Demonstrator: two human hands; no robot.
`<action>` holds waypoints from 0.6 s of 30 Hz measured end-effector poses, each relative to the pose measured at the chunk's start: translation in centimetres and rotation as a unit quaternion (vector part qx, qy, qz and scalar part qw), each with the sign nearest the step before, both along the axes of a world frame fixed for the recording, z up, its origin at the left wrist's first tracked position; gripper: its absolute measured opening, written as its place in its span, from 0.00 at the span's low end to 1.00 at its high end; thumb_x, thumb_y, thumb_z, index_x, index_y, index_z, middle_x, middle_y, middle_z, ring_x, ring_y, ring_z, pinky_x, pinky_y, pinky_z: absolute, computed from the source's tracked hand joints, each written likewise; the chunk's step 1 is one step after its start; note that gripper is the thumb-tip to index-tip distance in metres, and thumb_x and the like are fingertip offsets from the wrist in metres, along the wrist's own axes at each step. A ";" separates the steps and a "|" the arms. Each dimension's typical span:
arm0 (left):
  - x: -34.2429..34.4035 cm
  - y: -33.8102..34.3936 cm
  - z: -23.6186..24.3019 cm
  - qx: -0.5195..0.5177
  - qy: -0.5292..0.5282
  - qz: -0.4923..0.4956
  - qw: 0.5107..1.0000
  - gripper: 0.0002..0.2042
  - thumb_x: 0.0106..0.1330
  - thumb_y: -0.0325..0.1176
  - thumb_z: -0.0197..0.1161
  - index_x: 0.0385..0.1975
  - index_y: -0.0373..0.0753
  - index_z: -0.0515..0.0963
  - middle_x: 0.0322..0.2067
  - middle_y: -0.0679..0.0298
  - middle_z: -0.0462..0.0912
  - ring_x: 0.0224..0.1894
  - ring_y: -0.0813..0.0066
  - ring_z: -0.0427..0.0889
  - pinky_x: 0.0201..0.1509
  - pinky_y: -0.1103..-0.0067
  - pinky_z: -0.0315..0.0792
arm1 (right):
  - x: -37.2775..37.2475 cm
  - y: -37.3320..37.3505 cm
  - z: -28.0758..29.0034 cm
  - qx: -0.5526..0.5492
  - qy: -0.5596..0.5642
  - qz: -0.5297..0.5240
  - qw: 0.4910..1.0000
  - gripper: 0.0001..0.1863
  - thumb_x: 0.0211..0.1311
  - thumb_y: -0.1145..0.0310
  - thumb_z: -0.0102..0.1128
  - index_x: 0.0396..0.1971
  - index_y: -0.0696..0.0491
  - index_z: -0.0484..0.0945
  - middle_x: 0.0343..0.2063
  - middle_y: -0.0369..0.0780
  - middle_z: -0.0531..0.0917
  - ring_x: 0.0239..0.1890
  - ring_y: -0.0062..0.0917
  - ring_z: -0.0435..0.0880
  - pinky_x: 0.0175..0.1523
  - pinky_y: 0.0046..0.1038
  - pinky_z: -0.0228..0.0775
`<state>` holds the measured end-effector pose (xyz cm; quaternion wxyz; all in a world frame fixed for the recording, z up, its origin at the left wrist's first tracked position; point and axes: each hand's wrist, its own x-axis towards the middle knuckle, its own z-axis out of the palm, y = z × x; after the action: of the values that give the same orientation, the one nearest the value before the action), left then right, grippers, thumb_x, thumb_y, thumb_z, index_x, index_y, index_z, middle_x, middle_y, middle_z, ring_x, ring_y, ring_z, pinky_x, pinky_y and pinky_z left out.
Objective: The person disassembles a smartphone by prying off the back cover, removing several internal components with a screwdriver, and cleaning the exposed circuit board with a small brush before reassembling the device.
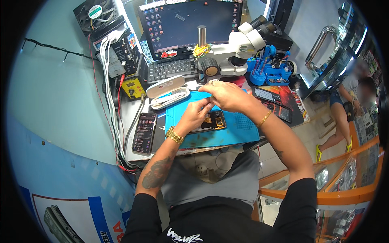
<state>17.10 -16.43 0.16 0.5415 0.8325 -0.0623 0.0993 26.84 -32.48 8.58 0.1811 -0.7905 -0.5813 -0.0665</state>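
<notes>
One lit phone flat on the surface, near an open white case of slim tools. Next, the left hand, grip narrow, fingertips pinched together; cannot tell whether around anything. Below that hand, partly covered, an opened phone on the blue mat. Then the right hand, grip also narrow, close by the left fingertips; likewise cannot tell. Farther right, a microscope and a blue tool holder.

A pale wall rises at left; orange-edged glass cases flank light floor tiles at right.
</notes>
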 end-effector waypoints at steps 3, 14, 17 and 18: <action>0.1 0.0 0.1 0.032 -0.069 0.014 0.997 0.08 0.73 0.30 0.64 0.46 0.37 0.86 0.31 0.54 0.88 0.29 0.78 0.82 0.37 0.75 0.76 | -1.1 0.3 1.5 -0.088 -0.009 -0.078 0.993 0.13 0.66 0.60 0.64 0.46 0.49 0.83 0.35 0.46 0.87 0.42 0.46 0.86 0.45 0.46 0.79; 0.5 0.0 -1.3 -0.042 -0.111 0.043 0.992 0.05 0.65 0.27 0.67 0.36 0.33 0.85 0.27 0.56 0.89 0.26 0.67 0.86 0.35 0.73 0.77 | -1.6 2.4 2.1 -0.132 -0.039 -0.087 0.987 0.16 0.65 0.60 0.65 0.50 0.50 0.84 0.28 0.47 0.87 0.36 0.49 0.87 0.42 0.48 0.78; 0.7 -0.3 -0.1 0.103 -0.112 0.094 0.984 0.05 0.63 0.28 0.69 0.34 0.34 0.85 0.32 0.56 0.90 0.30 0.61 0.88 0.37 0.74 0.78 | 0.4 1.8 0.5 -0.060 -0.008 -0.033 0.998 0.17 0.66 0.60 0.64 0.51 0.50 0.83 0.29 0.46 0.88 0.35 0.47 0.87 0.41 0.48 0.77; 0.7 -0.5 0.1 0.089 -0.129 0.095 0.983 0.05 0.63 0.28 0.70 0.35 0.34 0.85 0.32 0.55 0.90 0.30 0.61 0.88 0.38 0.73 0.78 | 0.7 1.5 0.4 -0.038 0.008 -0.010 0.999 0.17 0.66 0.60 0.64 0.52 0.50 0.83 0.30 0.46 0.88 0.35 0.46 0.87 0.41 0.47 0.77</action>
<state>17.84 -16.96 0.28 0.4406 0.8597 -0.0612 0.2509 27.53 -30.96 9.00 0.1551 -0.8029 -0.5742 -0.0403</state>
